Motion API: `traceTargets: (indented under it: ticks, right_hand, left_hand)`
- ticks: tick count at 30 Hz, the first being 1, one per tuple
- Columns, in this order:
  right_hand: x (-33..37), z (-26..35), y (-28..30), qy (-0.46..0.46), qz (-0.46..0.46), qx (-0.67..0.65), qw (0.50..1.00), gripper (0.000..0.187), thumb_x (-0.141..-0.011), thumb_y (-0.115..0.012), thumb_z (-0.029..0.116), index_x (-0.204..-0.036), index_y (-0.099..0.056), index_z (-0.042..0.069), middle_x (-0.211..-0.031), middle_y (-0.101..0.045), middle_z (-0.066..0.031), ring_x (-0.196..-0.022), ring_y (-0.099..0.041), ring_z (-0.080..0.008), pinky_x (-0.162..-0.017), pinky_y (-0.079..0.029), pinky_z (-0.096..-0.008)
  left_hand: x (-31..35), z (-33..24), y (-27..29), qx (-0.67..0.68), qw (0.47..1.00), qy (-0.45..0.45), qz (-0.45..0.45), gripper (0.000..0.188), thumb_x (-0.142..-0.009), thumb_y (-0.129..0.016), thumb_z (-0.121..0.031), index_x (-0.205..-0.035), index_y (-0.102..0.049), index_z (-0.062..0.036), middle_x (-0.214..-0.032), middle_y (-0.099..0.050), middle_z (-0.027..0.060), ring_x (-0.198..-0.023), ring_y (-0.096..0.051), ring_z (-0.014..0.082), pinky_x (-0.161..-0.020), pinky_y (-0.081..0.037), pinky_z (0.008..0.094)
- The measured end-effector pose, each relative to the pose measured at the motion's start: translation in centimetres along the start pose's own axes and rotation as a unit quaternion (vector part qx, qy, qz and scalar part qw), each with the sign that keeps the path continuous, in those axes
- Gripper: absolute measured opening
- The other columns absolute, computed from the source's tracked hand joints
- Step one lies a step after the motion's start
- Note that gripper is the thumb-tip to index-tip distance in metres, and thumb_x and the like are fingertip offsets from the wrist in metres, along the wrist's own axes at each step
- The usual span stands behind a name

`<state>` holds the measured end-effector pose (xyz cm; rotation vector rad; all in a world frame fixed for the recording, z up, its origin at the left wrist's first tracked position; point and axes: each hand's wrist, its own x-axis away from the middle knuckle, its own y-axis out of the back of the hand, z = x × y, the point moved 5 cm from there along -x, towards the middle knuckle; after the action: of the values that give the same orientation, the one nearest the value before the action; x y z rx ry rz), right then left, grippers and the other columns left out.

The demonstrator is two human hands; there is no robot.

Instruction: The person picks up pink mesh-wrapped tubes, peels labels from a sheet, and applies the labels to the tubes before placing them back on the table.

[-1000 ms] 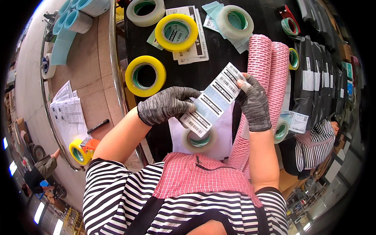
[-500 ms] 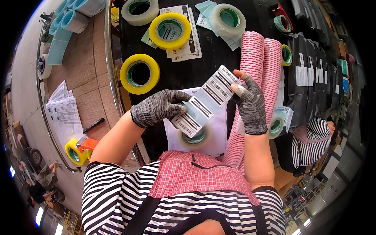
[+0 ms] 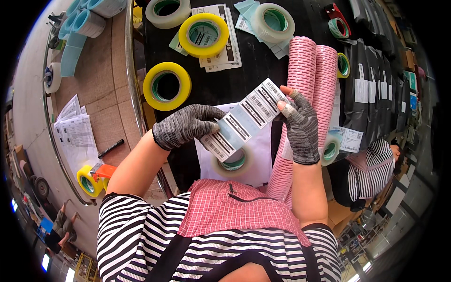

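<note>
A strip of white barcode labels on pale blue backing (image 3: 243,123) slants between my hands. My left hand (image 3: 188,126), in a grey fingerless glove, is closed on its lower end. My right hand (image 3: 300,126), gloved likewise, pinches the upper end between thumb and fingers. Under the strip, a clear tape roll (image 3: 232,170) rests on white paper (image 3: 261,162); the labels cover part of both. Two long rolls with a pink and white pattern (image 3: 300,66) stand just beyond my right hand. Past my left hand lies a yellow tape roll (image 3: 184,84).
Another yellow tape roll (image 3: 221,35) sits on label sheets (image 3: 230,58) beside clear tape rolls (image 3: 287,23). Black packages (image 3: 361,110) line the right side. A metal rail (image 3: 133,70) edges the left table, which holds papers (image 3: 77,134), a black marker (image 3: 111,148) and an orange tape dispenser (image 3: 101,173).
My left hand and the lower end of the label strip have shifted slightly left. My right hand keeps its pinch in nearly the same place.
</note>
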<state>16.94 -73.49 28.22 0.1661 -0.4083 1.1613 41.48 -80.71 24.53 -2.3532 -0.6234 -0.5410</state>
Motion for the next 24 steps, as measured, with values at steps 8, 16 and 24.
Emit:
traceTargets:
  ticks: [8, 16, 24]
  right_hand:
    - [0.1, -0.3, -0.2, 0.006, -0.013, 0.005, 1.0, 0.043, -0.092, -0.065, 0.006, -0.132, -0.054, -0.005, -0.102, -0.069, -0.0096, -0.088, -0.067, -0.0128, -0.079, -0.056, -0.0266]
    - [-0.2, -0.8, -0.1, -0.002, -0.017, 0.007, 1.0, 0.041, -0.092, -0.064, 0.006, -0.131, -0.055, -0.004, -0.101, -0.069, -0.0077, -0.085, -0.065, -0.0113, -0.077, -0.053, -0.0247]
    - [-0.4, -1.1, 0.0, -0.003, -0.013, 0.007, 1.0, 0.04, -0.093, -0.064, 0.006, -0.131, -0.056, -0.003, -0.102, -0.069, -0.0078, -0.084, -0.065, -0.0111, -0.076, -0.054, -0.0242]
  left_hand:
    - [-0.2, 0.4, 0.7, -0.016, 1.0, -0.001, -0.001, 0.048, -0.083, -0.076, -0.021, -0.124, -0.064, 0.0, -0.107, -0.07, 0.0086, -0.093, -0.067, 0.0147, -0.089, -0.054, 0.0293]
    - [-0.1, 0.5, 0.9, -0.013, 1.0, 0.014, -0.014, 0.045, -0.084, -0.075, -0.019, -0.123, -0.064, 0.0006, -0.106, -0.071, 0.008, -0.093, -0.067, 0.0146, -0.088, -0.054, 0.0285]
    - [-0.2, 0.4, 0.9, -0.01, 1.0, -0.005, -0.006, 0.048, -0.084, -0.075, -0.021, -0.125, -0.064, 0.0014, -0.105, -0.071, 0.0086, -0.092, -0.067, 0.0145, -0.086, -0.055, 0.0285]
